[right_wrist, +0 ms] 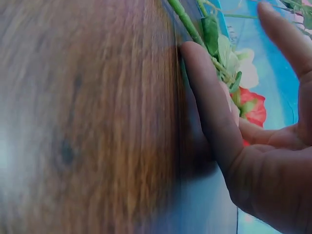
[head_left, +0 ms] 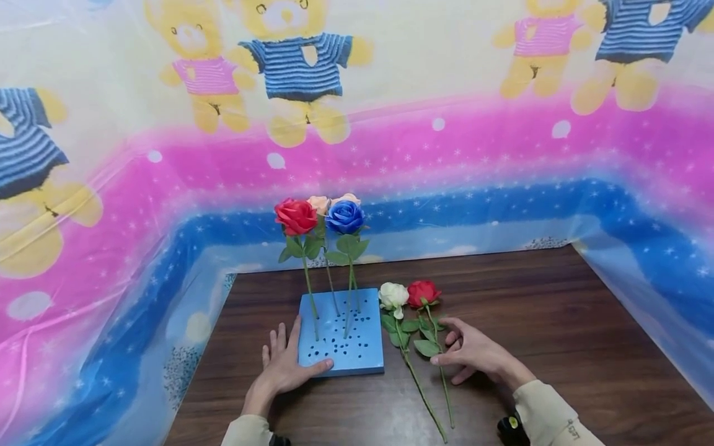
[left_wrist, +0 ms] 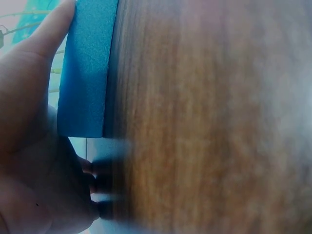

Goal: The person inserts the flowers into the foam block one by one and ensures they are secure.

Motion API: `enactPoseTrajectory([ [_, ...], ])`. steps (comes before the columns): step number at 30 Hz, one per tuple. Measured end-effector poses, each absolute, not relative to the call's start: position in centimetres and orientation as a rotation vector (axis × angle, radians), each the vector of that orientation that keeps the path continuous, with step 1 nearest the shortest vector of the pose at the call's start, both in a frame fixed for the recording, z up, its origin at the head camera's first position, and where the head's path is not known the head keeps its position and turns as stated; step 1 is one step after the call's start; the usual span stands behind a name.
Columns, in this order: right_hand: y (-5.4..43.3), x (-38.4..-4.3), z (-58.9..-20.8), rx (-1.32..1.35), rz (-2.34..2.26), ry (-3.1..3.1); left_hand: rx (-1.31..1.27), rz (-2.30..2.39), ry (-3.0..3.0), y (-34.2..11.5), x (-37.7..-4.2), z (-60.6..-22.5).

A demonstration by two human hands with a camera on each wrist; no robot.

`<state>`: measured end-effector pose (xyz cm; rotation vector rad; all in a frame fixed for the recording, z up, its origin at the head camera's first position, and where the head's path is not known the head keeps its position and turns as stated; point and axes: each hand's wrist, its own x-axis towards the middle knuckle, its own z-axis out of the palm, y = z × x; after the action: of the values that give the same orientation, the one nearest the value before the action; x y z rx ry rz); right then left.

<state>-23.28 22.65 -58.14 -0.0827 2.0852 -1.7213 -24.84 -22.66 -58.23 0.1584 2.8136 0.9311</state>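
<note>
A blue foam block [head_left: 341,359] dotted with holes lies on the table, and my left hand [head_left: 287,365] rests along its left side. The thumb presses the block's front edge, also seen in the left wrist view. Upright in the block stand a red rose [head_left: 296,217], a blue rose [head_left: 344,217] and peach roses [head_left: 319,204] partly hidden behind them. To the right, a white rose [head_left: 393,296] and another red rose [head_left: 424,293] lie flat. My right hand [head_left: 480,352] is over the lying red rose's stem, its thumb and index finger spread apart.
The dark wooden table [head_left: 535,310] extends right of the flowers. Behind and beside it hangs a sheet [head_left: 424,155] printed with bears. The long stems of the lying roses point toward the table's near side.
</note>
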Motion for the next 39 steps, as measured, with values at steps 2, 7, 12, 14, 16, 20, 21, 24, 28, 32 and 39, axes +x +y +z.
enactPoseTrajectory([
  [2,22.3,-23.2,-58.0,-0.063,-1.724,2.088,0.158,0.939,2.814,-22.5,-24.7,-57.9],
  [7,21.9,-23.3,-57.8,-0.032,-1.732,2.094,0.157,0.939,2.812,-22.3,-24.5,-57.3],
  [12,21.8,-23.5,-57.9,-0.042,-1.742,2.095,0.139,0.908,2.787,-22.3,-24.5,-57.2],
  [14,21.8,-23.5,-58.0,-0.051,-1.737,2.095,0.137,0.929,2.781,-22.3,-24.5,-57.3],
  [16,21.7,-23.3,-58.2,-0.053,-1.734,2.101,0.141,0.948,2.78,-22.4,-24.3,-57.5],
  [20,21.7,-23.4,-58.4,-0.066,-1.726,2.14,0.169,0.993,2.81,-22.5,-24.4,-58.2],
  [21,21.8,-23.4,-58.4,-0.071,-1.719,2.152,0.172,0.989,2.82,-22.5,-24.5,-58.3],
  [24,22.0,-23.6,-58.5,-0.087,-1.689,2.183,0.172,0.987,2.816,-22.4,-24.6,-58.2],
  [28,22.1,-23.5,-58.7,-0.096,-1.671,2.198,0.153,0.942,2.797,-22.2,-24.5,-57.5],
  [32,21.8,-23.4,-58.6,-0.07,-1.649,2.249,0.148,0.92,2.798,-22.2,-24.5,-57.5],
  [39,20.3,-23.2,-58.8,0.001,-1.514,2.462,0.178,0.972,2.821,-22.9,-25.0,-59.0],
])
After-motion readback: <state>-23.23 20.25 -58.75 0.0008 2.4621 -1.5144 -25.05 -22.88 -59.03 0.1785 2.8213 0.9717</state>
